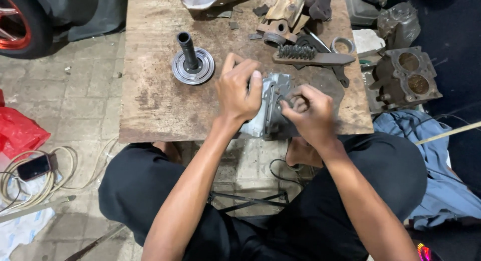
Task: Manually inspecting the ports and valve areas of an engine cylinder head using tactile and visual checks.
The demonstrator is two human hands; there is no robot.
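A grey cast-metal engine part rests on the near edge of a worn wooden board. My left hand grips its left side from above, thumb against the top. My right hand is closed on a small thin tool or pin pressed at the part's right face; the hand is blurred and the held item is barely visible. I am crouched over the board in black trousers.
On the board lie a round metal disc with an upright black shaft, a wire brush, a metal ring and rusty parts at the back. An engine block sits right. A phone, cables and red bag lie left.
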